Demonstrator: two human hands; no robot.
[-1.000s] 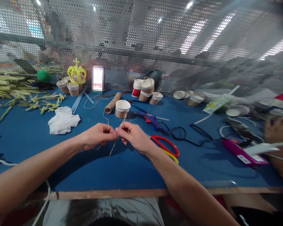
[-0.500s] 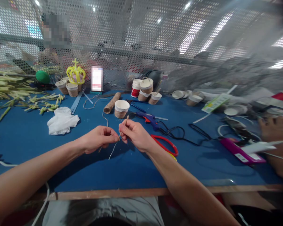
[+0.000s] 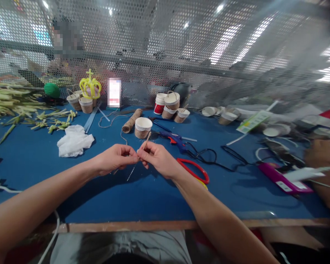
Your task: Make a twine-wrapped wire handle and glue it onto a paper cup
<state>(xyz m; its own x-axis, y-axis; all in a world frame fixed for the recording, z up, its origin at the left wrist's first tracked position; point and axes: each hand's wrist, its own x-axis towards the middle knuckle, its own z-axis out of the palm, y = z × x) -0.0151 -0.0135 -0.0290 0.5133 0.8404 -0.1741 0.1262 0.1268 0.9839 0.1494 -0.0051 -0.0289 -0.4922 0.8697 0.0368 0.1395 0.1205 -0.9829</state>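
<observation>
Pinching a thin tan stem (image 3: 147, 138) between thumb and fingers of the right hand (image 3: 158, 157), with its top jutting above the grip and a pale strand (image 3: 131, 172) hanging below. Meeting it lower down with the left hand (image 3: 117, 159), closed around twine (image 3: 115, 171), in front of a cup (image 3: 143, 128).

Mid-frame, the left hand (image 3: 117, 158) and right hand (image 3: 160, 159) have come together at the twine (image 3: 147, 137), closing the gap seen half a second earlier.
</observation>
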